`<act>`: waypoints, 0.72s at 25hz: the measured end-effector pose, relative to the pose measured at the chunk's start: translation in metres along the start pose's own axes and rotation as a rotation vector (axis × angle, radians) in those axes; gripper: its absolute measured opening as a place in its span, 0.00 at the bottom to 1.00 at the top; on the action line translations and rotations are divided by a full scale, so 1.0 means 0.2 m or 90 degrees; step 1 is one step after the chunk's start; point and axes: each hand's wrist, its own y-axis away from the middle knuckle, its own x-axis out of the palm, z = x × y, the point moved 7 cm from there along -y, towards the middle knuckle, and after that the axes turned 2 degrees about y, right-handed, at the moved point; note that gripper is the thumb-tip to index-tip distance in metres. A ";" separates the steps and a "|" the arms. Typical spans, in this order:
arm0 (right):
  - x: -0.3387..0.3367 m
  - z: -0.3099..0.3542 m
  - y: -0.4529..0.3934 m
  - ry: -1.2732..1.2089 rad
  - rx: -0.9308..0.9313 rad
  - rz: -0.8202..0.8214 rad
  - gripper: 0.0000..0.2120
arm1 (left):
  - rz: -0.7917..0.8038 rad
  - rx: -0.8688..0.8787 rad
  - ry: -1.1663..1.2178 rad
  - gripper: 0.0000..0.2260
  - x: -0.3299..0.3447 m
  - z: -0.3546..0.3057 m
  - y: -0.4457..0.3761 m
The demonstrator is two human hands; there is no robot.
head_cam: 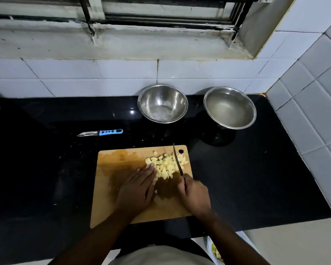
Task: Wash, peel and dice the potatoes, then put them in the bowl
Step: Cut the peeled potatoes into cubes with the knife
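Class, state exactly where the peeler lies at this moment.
In the head view the peeler lies on the black counter, apart from the cutting board, beyond its far-left corner and left of the two steel bowls.

Pale yellow potato cubes [165, 165] are lying heaped on the far right part of the wooden cutting board [122, 188]. Two steel bowls are sitting farther back: the left bowl [162, 103] holding nothing, the right bowl [230, 108] holding cloudy water.

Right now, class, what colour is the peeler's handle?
Blue with black, on the peeler; head view.
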 end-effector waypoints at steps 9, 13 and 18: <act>0.00 0.01 -0.02 0.080 -0.008 0.007 0.11 | -0.002 0.036 -0.027 0.20 -0.02 -0.03 -0.02; 0.01 0.00 0.00 0.058 -0.024 0.004 0.12 | 0.049 0.086 -0.080 0.21 0.03 -0.04 0.00; -0.01 -0.02 0.01 0.015 -0.049 -0.012 0.11 | -0.054 -0.035 0.010 0.15 -0.04 -0.05 0.01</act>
